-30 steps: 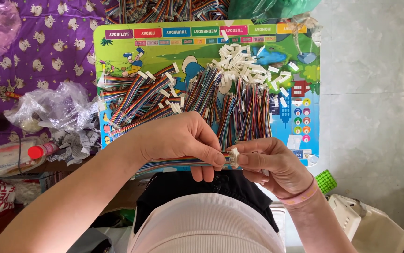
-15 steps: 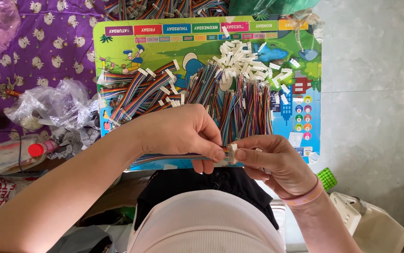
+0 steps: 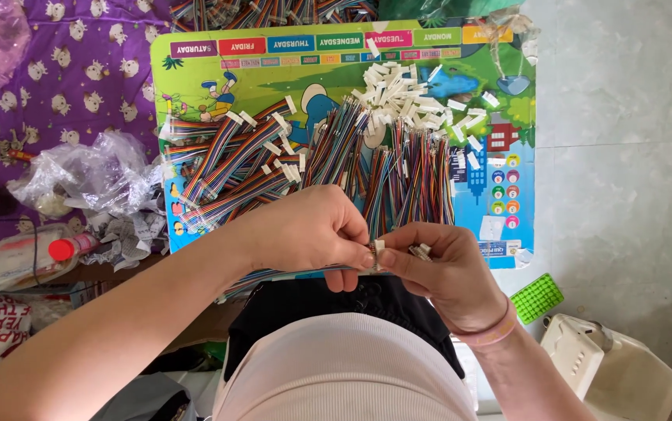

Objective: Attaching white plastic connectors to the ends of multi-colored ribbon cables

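Over the colourful board (image 3: pixel 196 70), both hands' grip hides the white connector (image 3: pixel 377 251).

Both forearms come up from the bottom edge and converge at the middle of the view, bare to the elbow. The left hand (image 3: pixel 309 234) sits knuckles-up, its fingers curled down and inward, the thumb and forefinger tips pressed together in a tight pinching grip at its right side. The right hand (image 3: pixel 441 273) meets it there, turned slightly palm-up, its thumb laid flat toward the left fingertips and the other fingers folded beneath. The two hands touch at the fingertips. The right wrist bends back and carries a thin pink elastic band (image 3: pixel 488 331).
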